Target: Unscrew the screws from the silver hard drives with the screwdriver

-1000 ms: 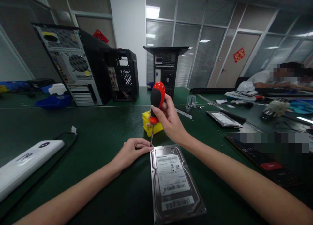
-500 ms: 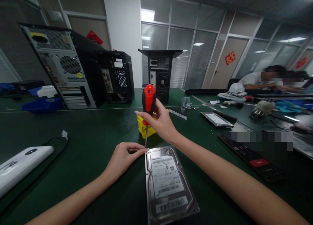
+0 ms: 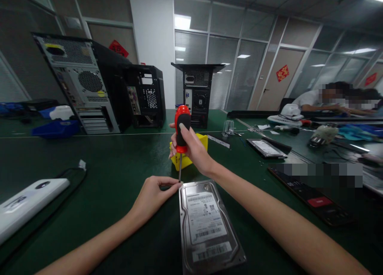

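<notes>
A red and black screwdriver (image 3: 182,129) stands upright in my right hand (image 3: 193,147), whose fingers wrap round its handle. The shaft points down to the far left corner of a silver hard drive (image 3: 206,223), which lies label up on the green table. My left hand (image 3: 155,193) is closed in a pinch at that same corner, beside the screwdriver tip. What its fingertips hold, if anything, is too small to make out. Behind the shaft and partly hidden by my right hand is a yellow box (image 3: 202,141).
Computer cases (image 3: 80,83) stand along the back. A white device (image 3: 32,203) with a cable lies at the left. On the right are another hard drive (image 3: 266,148), a phone (image 3: 311,195) and a clear plastic piece (image 3: 228,128). People sit far right.
My right hand has turned round the screwdriver handle, and its thumb now lies higher on the grip. The handle shows more black towards me. My left hand keeps its pinch at the drive's corner.
</notes>
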A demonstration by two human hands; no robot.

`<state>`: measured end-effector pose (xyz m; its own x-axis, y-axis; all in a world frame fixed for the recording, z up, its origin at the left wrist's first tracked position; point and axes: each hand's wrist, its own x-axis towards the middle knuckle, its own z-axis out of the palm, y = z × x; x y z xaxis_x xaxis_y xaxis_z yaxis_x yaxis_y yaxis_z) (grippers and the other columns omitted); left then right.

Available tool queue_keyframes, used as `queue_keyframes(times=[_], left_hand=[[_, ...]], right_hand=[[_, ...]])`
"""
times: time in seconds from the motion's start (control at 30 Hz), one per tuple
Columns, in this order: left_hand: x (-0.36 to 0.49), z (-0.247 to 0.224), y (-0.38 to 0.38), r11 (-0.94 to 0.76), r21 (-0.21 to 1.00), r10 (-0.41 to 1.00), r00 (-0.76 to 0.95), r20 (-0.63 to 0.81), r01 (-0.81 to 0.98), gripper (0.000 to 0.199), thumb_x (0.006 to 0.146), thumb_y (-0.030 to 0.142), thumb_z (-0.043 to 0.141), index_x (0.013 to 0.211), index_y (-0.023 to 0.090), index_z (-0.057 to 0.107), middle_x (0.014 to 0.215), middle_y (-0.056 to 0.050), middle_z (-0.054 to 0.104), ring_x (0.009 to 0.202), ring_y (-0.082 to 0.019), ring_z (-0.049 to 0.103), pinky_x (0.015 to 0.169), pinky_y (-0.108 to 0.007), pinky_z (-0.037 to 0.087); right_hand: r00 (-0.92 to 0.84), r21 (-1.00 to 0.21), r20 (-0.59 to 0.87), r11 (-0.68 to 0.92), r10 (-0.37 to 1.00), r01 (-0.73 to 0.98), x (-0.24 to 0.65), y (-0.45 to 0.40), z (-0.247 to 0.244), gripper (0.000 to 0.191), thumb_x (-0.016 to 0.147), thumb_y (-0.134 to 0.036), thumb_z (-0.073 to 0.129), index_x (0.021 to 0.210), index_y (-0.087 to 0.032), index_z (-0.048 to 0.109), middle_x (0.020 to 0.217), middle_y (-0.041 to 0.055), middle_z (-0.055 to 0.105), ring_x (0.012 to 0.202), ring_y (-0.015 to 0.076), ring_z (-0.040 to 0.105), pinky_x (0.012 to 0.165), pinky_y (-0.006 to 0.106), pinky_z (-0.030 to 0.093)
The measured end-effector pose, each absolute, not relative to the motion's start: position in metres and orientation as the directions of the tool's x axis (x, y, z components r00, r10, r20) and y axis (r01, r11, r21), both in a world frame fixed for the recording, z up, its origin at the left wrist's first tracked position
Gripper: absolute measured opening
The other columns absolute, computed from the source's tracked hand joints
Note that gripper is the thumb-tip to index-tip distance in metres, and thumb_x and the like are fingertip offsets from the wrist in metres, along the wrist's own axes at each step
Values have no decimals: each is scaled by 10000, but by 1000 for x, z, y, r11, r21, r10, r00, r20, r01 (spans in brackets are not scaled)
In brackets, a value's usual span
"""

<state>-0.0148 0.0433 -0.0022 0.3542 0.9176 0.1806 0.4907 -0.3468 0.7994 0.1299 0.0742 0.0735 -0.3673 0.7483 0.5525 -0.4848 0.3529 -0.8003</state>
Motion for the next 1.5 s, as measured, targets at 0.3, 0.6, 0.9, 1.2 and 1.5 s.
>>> queue_keyframes(times=[0.3, 0.6, 0.9, 1.2, 1.5], left_hand=[[-12, -2, 46, -251, 869, 929, 357, 93, 426, 303, 740, 407, 658, 913, 168, 733, 921, -50, 731, 881, -227, 677, 789, -288, 530], [-31, 8, 47, -273, 885, 841, 540, 30, 376, 333, 775, 374, 634, 1046, 190, 691, 1072, -46, 689, 1018, -230, 630, 928, -358, 474], [-29, -1, 48, -297, 884, 868, 489, 91, 362, 255, 814, 327, 587, 984, 185, 715, 1007, -33, 712, 979, -208, 641, 891, -303, 482], [-28, -1, 47, -312, 881, 865, 489, 108, 357, 276, 824, 343, 572, 994, 173, 707, 1011, -45, 709, 955, -213, 647, 872, -316, 488], [-26, 1, 47, -289, 886, 879, 467, 95, 364, 264, 802, 327, 586, 971, 175, 721, 989, -40, 717, 942, -225, 655, 846, -318, 503]], right_hand=[[-303, -804, 572, 447, 762, -393, 129, 72, 76, 329, 790, -321, 626, 931, -229, 343, 647, -90, 527, 504, 67, 512, 578, 253, 497], [-393, -810, 548, 351, 738, -469, 133, 76, 80, 324, 873, -486, 443, 1054, -217, 451, 671, -59, 471, 540, 75, 513, 568, 247, 492], [-318, -801, 582, 462, 748, -380, 132, 69, 88, 370, 759, -300, 663, 943, -232, 350, 723, -70, 568, 544, 76, 561, 604, 269, 516], [-359, -794, 572, 388, 737, -468, 135, 72, 90, 362, 846, -457, 498, 1103, -257, 340, 701, -73, 459, 490, 58, 483, 495, 216, 459], [-355, -766, 630, 479, 691, -428, 130, 72, 90, 234, 865, -354, 515, 1038, -253, 393, 759, -55, 470, 540, 59, 496, 520, 223, 467]])
